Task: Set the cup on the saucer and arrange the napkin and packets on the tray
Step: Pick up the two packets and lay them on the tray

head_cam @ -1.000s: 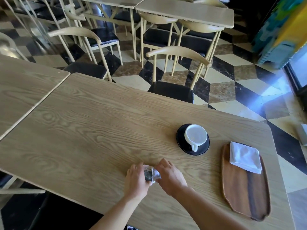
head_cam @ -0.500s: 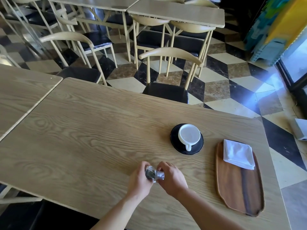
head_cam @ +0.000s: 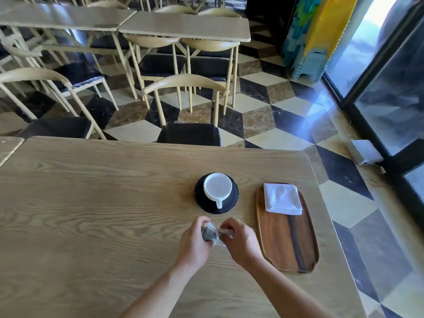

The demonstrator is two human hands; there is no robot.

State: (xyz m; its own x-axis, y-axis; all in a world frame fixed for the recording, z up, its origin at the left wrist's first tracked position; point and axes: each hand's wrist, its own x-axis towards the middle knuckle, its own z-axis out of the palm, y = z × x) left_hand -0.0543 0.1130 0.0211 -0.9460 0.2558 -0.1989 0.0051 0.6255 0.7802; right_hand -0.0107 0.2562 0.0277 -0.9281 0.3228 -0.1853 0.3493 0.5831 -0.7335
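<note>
Near the front edge of the wooden table [head_cam: 91,214], toward its right side, the left hand [head_cam: 195,244] and right hand [head_cam: 241,242] meet, both pinching the small packets [head_cam: 210,232] between their fingertips, just above the tabletop. Just behind the hands, the white cup [head_cam: 217,185] sits on the black saucer [head_cam: 232,198], its handle pointing toward the person. Along the table's right edge lies the wooden tray [head_cam: 286,244], with the folded white napkin [head_cam: 282,198] resting on its far end.
</note>
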